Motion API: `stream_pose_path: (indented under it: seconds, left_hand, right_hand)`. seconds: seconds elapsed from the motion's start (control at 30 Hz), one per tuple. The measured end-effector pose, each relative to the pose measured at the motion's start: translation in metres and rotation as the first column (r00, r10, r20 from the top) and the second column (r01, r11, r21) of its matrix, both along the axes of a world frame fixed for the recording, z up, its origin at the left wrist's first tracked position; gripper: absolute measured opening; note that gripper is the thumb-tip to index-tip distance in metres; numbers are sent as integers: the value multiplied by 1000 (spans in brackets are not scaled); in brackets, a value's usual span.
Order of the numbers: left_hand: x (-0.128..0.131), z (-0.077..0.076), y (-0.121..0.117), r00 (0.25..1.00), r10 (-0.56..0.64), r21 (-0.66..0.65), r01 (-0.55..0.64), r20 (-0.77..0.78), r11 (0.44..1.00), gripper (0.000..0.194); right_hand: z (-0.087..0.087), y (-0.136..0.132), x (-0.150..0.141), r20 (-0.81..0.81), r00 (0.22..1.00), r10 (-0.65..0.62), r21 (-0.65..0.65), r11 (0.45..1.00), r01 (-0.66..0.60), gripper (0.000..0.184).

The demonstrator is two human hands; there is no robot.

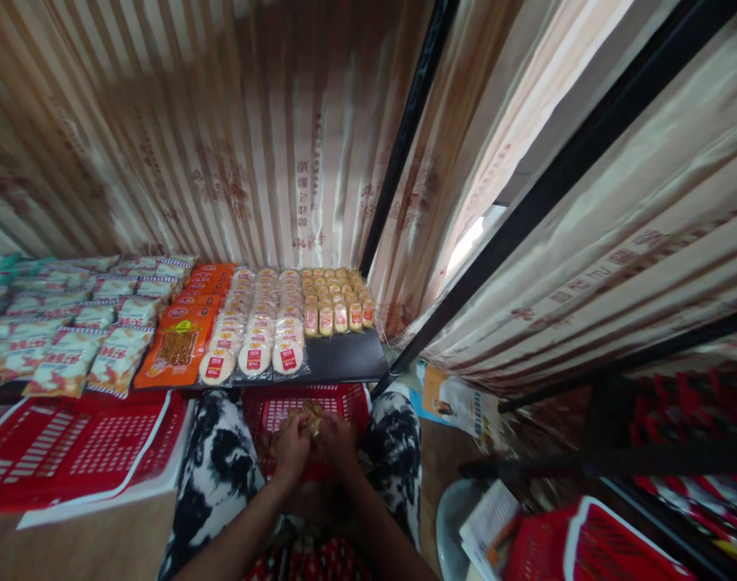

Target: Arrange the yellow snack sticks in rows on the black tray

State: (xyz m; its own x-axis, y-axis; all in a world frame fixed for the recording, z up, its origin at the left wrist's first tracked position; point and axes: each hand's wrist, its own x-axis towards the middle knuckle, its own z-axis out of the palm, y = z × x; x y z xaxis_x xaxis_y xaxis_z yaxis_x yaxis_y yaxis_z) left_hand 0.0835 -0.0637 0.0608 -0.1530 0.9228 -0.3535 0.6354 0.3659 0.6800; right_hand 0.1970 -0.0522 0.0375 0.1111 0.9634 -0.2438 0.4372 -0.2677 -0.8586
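Note:
Between my knees, a red plastic basket (349, 395) holds some golden-wrapped snack packets. My left hand (294, 448) and my right hand (337, 441) are close together over it, fingers curled around a golden snack packet (314, 421). Blur and dim light hide exactly how the fingertips grip it and whether there is more than one. Just ahead, on a dark shelf (347, 359), small yellow packets (332, 298) stand in rows like those in the basket. Beside them lie rows of round white crackers (255, 355) in clear wrap.
Orange snack bags (180, 343) and white snack bags (69, 359) fill the shelf's left part. Another red basket (90, 444) sits lower left. Black posts (410, 137) rise before a patterned curtain (253, 161). At lower right are a red basket (610, 541) and a pale tub (456, 516).

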Motion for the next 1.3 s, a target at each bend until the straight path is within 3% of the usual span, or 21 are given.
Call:
stream_pose_path:
  seconds: [0.23,0.43,0.6,0.77,1.07,1.3]
  left_hand:
    - [3,15,-7,997,-37,111,45,-70,993,42]
    - [5,1,-12,999,-32,322,17,40,947,46]
    - [4,-1,-13,994,-10,331,-26,108,943,37]
    - [2,5,-11,994,-15,298,-18,107,954,38]
    - [6,25,-2,977,-11,241,-42,212,970,44]
    - [8,35,3,978,-40,221,-6,206,975,45]
  right_hand:
    - [12,5,5,-168,984,-61,7,998,63,32]
    - [20,7,3,-327,935,-134,-107,989,104,35]
    - [32,6,1,-385,912,-142,-164,983,83,31]
    - [47,12,4,-323,943,-79,-127,991,40,31]
    - [73,23,19,-14,1000,6,32,999,-6,33]
    - [68,25,20,18,1000,23,110,994,-25,32]
